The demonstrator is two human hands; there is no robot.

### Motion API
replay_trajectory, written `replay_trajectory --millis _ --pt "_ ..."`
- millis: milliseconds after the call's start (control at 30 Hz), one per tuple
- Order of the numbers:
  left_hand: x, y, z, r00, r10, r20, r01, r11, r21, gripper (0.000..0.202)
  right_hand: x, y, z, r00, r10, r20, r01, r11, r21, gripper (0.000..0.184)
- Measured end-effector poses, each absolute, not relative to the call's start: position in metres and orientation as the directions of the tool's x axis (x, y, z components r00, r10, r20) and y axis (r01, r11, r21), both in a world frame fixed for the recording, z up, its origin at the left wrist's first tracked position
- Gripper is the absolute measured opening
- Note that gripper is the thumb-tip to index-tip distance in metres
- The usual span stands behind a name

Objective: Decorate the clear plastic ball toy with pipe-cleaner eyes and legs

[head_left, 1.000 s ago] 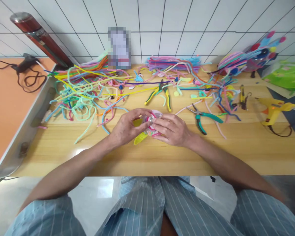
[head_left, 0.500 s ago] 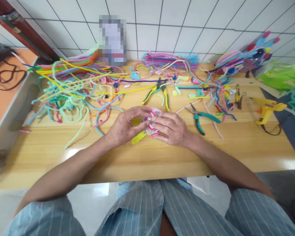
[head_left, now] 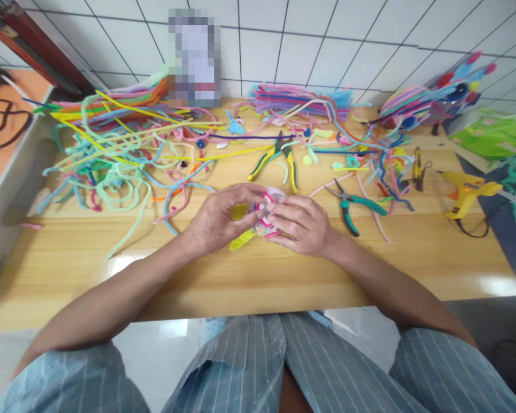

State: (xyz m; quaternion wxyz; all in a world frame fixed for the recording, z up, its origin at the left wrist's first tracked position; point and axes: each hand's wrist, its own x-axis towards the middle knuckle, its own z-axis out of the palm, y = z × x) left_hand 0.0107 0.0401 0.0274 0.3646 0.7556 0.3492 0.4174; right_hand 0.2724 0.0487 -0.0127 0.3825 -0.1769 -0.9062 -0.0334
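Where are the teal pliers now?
In the head view, the teal pliers lie on the table just right of the right hand, left of the yellow glue gun.

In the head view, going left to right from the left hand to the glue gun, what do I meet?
Left hand → craft piece → right hand → teal pliers → yellow-black tool → glue gun.

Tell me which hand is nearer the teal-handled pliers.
Right: the right hand is just left of the teal-handled pliers, apart; the left hand is farther left.
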Motion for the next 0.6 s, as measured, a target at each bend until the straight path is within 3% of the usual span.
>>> replay_trajectory --millis 300,600 --pt "0.0117 0.0383 0.0274 0.401 0.818 0.414 0.225 -0.525 0.821 0.018 0.2704 0.0482 -0.0108 -0.658 0.258 0.707 0.391 0.920 0.028 0.033" --pt "0.0115 0.0382 0.0298 0.414 0.830 0.374 0.240 -0.496 0.834 0.020 0.2683 0.0477 -0.0063 -0.637 0.232 0.735 0.378 0.925 0.036 0.035"
